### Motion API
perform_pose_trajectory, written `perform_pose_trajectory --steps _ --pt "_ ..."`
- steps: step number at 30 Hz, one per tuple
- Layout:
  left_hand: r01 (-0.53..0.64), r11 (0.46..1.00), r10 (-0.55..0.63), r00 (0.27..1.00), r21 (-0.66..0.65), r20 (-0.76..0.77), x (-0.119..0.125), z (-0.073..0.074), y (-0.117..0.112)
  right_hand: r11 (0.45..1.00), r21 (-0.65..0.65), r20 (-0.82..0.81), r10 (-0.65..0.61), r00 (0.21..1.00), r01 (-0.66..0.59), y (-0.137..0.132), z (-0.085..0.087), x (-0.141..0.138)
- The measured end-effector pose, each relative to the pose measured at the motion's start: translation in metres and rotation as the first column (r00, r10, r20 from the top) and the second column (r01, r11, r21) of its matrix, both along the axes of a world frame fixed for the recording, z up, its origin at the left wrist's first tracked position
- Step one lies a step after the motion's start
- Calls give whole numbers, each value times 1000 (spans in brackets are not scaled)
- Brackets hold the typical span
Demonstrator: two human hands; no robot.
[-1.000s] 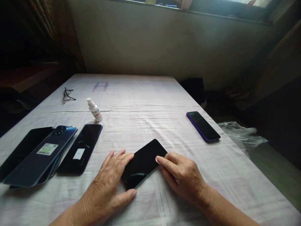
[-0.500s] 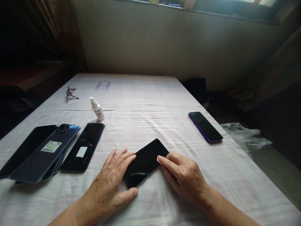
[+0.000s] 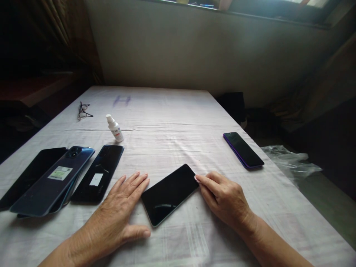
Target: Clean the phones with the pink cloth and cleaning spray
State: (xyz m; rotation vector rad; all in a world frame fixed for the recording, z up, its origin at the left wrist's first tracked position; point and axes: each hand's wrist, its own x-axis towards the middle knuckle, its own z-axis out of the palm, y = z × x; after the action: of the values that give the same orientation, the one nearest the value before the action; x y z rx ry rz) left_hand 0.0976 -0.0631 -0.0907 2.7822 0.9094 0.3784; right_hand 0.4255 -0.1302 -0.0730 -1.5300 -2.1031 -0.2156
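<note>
A smartphone [image 3: 171,194] lies screen up and slanted on the cloth in front of me. Its dark glass shows a curved reflection near the lower end. My left hand [image 3: 119,213] rests open on the cloth just left of it, fingers stretched and thumb apart. At the phone's upper right corner, my right hand [image 3: 225,194] is closed in a pinch. A small white pad [image 3: 197,179] peeks from those fingertips against the phone's edge; most of it is hidden, and its material is unclear.
Left of my hands lie a phone with a white label [image 3: 98,174] and several stacked phones [image 3: 52,181]. Behind them stand a white spray bottle [image 3: 114,129] and folded eyeglasses [image 3: 84,110]. More phones [image 3: 243,150] lie near the right table edge, with clear plastic [image 3: 289,157] beyond.
My left hand has come off the phone, moving left and down onto the cloth. The right hand has slid up and right across the screen to the corner. The phone has shifted slightly left.
</note>
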Motion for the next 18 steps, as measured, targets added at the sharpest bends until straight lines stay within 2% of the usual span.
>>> perform_pose_trajectory --steps 3,6,8,10,14,18 --pt "1 999 -3 999 38 32 -4 3 6 997 1 -29 74 997 -74 -3 0 -8" --pt "-127 992 122 976 14 180 -1 10 10 990 -14 -56 139 989 -140 -5 1 -12" --pt "-221 975 221 938 -29 269 3 16 12 991 -16 -54 130 990 -131 -4 1 -10" --pt "-268 963 267 910 -44 316 6 21 13 997 -15 -38 79 996 -79 -2 0 -4" --pt "-289 957 280 904 -19 323 7 21 16 1000 -8 -2 -4 1000 4 2 -1 6" --pt "-236 971 217 935 37 282 6 18 17 999 2 -13 33 999 -33 0 0 -1"
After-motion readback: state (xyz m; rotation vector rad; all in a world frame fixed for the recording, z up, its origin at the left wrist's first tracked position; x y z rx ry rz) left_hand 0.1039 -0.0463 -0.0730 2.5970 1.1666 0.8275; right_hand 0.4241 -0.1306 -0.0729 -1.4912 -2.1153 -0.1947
